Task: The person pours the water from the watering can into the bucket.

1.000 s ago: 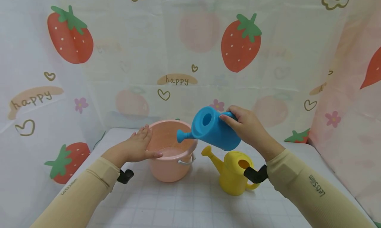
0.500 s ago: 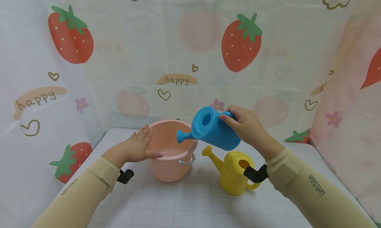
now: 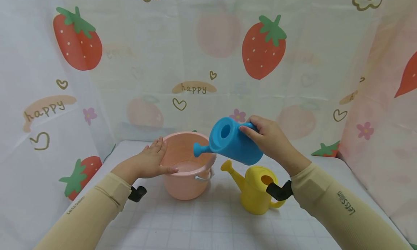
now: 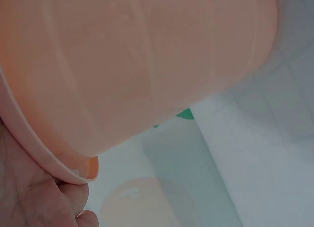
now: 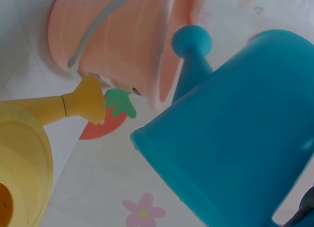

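My right hand (image 3: pixel 272 141) grips the handle of a blue toy watering can (image 3: pixel 239 146), which is tilted left. Its sprinkler head hangs over the mouth of a pink bucket (image 3: pixel 185 187); in the right wrist view the blue watering can (image 5: pixel 230 124) fills much of the picture. My left hand (image 3: pixel 143 163) rests on the bucket's left rim with straight fingers, its thumb along the front rim. From the left wrist, the bucket's side (image 4: pixel 147 60) shows, with fingertips (image 4: pixel 73 197) right at the rim. No water is visible coming from the spout.
A yellow toy watering can (image 3: pixel 252 199) stands upright on the table right of the bucket, below my right hand, its spout pointing left. The bucket's pale handle (image 3: pixel 204 177) hangs at its right side. A strawberry-patterned cloth (image 3: pixel 195 54) encloses the table.
Both hands, the bucket and the watering cans stay almost still, and the blue can's tilt looks the same. The patterned cloth on the left side has shifted slightly to the right.
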The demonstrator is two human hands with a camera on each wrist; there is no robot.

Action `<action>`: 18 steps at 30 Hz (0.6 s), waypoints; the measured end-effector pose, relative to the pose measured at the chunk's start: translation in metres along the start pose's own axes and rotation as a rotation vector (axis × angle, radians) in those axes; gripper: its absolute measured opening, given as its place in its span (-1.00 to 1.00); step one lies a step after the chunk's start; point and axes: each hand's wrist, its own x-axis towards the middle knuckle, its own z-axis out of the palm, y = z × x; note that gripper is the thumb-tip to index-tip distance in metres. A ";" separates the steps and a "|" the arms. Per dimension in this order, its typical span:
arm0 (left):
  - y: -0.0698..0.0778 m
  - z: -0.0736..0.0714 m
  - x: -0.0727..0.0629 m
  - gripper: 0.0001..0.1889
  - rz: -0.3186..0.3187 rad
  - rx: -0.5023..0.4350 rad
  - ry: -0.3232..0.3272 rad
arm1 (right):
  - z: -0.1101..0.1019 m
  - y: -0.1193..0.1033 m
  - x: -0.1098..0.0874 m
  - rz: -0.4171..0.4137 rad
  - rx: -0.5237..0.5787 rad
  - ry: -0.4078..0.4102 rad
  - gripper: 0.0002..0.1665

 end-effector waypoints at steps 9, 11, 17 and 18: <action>0.000 0.001 0.000 0.21 -0.010 0.005 -0.001 | 0.000 -0.002 -0.002 -0.006 -0.003 0.004 -0.64; 0.000 0.001 0.000 0.22 0.000 0.002 0.006 | 0.000 -0.002 -0.002 -0.005 -0.004 0.005 -0.64; -0.002 0.003 0.002 0.22 -0.002 0.015 0.003 | 0.000 -0.001 -0.001 -0.006 -0.011 0.007 -0.63; -0.002 0.003 0.002 0.22 -0.003 0.014 0.003 | 0.000 -0.001 -0.001 -0.005 -0.014 0.007 -0.63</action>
